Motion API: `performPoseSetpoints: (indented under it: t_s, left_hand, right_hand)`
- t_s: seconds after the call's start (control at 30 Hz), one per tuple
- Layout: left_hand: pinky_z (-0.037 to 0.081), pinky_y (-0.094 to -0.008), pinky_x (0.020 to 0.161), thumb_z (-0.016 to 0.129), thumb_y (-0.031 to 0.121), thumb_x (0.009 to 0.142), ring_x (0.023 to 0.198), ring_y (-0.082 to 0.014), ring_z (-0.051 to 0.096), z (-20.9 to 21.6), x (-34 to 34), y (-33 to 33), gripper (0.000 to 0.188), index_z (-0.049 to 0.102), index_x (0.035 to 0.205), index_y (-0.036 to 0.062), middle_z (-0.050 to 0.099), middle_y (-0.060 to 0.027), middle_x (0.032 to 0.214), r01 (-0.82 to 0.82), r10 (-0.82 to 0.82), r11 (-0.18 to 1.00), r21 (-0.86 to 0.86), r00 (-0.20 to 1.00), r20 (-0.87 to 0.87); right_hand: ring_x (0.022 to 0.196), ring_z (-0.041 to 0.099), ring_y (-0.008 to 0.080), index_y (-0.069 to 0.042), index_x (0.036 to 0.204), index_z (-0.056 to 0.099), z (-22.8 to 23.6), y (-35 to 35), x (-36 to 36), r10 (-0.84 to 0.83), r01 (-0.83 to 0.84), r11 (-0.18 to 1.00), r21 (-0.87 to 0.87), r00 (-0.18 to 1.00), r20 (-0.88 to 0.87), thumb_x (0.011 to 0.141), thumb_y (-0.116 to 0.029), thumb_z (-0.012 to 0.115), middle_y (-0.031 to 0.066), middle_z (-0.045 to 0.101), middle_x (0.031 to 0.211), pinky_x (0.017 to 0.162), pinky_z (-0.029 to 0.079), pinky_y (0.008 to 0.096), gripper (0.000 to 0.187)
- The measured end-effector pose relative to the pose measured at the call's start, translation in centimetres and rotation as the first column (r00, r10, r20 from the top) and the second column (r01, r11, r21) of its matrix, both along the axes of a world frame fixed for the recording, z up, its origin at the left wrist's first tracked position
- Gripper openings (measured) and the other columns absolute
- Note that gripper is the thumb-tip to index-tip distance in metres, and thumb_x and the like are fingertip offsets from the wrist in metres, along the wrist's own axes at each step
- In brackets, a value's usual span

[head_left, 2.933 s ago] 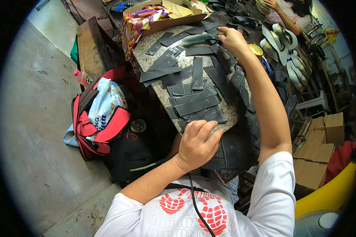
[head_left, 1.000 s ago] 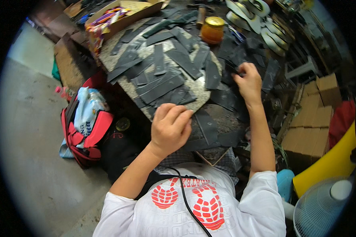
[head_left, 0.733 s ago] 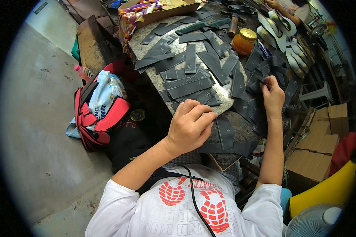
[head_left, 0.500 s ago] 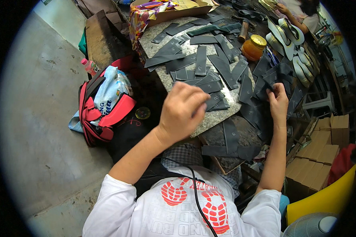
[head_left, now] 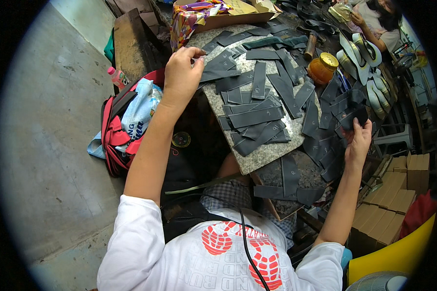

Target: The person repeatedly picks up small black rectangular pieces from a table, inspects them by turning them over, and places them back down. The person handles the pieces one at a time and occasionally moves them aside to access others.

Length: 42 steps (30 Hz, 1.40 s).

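pinching what seems a black strip (head_left: pixel 354 116) between right fingers (head_left: pixel 357 126).

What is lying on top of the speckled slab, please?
Flat dark strips lie overlapping on the slab, with a long dark-green piece toward its far side. Whatever lies directly beneath them is hidden.

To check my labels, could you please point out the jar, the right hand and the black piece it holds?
Jar (head_left: pixel 319 72): head view, on its amber side below the lid.
Right hand (head_left: pixel 358 143): head view, on its middle.
Black piece (head_left: pixel 357 114): head view, on its face above the thumb.
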<state>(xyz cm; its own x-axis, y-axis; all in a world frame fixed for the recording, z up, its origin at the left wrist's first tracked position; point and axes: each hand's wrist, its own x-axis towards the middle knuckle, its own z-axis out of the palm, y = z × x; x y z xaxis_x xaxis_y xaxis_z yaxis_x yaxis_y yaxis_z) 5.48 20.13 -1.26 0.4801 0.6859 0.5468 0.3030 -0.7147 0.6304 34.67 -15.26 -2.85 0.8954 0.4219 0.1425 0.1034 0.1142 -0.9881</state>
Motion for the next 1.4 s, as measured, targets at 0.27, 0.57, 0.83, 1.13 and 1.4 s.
performPoseSetpoints:
  t_s: [0.27,0.57,0.83,1.13,1.4]
  left_hand:
    - [0.050,-0.0430,0.090,0.066,0.016,0.087,0.098,-0.0333,0.063,-0.4,2.5,1.1,0.017,0.074,0.097,0.0048,0.067,-0.0142,0.100,0.066,-0.033,0.991,0.120,0.966,-0.256]
    - [0.053,-0.0413,0.082,0.075,0.025,0.081,0.088,-0.0339,0.069,-1.4,7.6,3.8,0.023,0.075,0.093,0.0052,0.072,-0.0153,0.091,-0.054,0.037,0.998,-0.029,0.911,-0.410]
    - [0.050,-0.0288,0.073,0.074,0.018,0.085,0.075,-0.0137,0.063,-1.3,7.6,6.3,0.018,0.071,0.091,0.0009,0.070,-0.0059,0.081,0.212,-0.234,0.957,-0.196,0.967,-0.097]
    - [0.049,-0.0269,0.073,0.064,0.013,0.094,0.077,-0.0149,0.062,0.8,8.8,6.3,0.015,0.063,0.104,0.0025,0.065,-0.0049,0.082,0.376,-0.323,0.919,-0.122,0.891,0.318]
    - [0.049,-0.0264,0.080,0.062,0.008,0.095,0.085,-0.0132,0.062,6.5,6.1,-1.8,0.013,0.061,0.106,0.0019,0.065,-0.0049,0.090,0.640,-0.648,0.762,0.099,0.750,0.132]
  right_hand:
    - [0.083,0.071,0.0165,-0.004,0.129,0.049,1.2,-0.5,-3.2,0.112,-0.114,0.994,-0.003,0.982,-0.151,0.099,-0.011,0.059,0.0137,0.072,0.105,0.065,0.058,0.0258,0.032]
    - [0.088,0.072,0.0190,-0.003,0.128,0.052,2.4,-0.9,-6.6,0.142,-0.140,0.990,0.023,0.985,-0.098,0.099,-0.009,0.059,0.0147,0.071,0.105,0.066,0.059,0.0287,0.030]
    - [0.081,0.071,0.0156,-0.004,0.120,0.056,2.8,-1.6,-8.4,0.086,-0.084,0.996,0.027,0.993,-0.077,0.100,-0.012,0.059,0.0158,0.072,0.101,0.066,0.058,0.0276,0.022]
    - [0.085,0.069,0.0140,-0.003,0.119,0.059,2.6,-1.9,-9.0,0.115,-0.112,0.990,0.087,0.993,-0.034,0.100,-0.014,0.060,0.0142,0.071,0.103,0.069,0.054,0.0241,0.021]
    - [0.113,0.064,0.0243,-0.002,0.110,0.067,5.0,-1.7,-11.0,0.318,-0.316,0.934,0.164,0.948,0.018,0.096,-0.018,0.064,0.0191,0.068,0.119,0.093,0.048,0.0328,0.021]
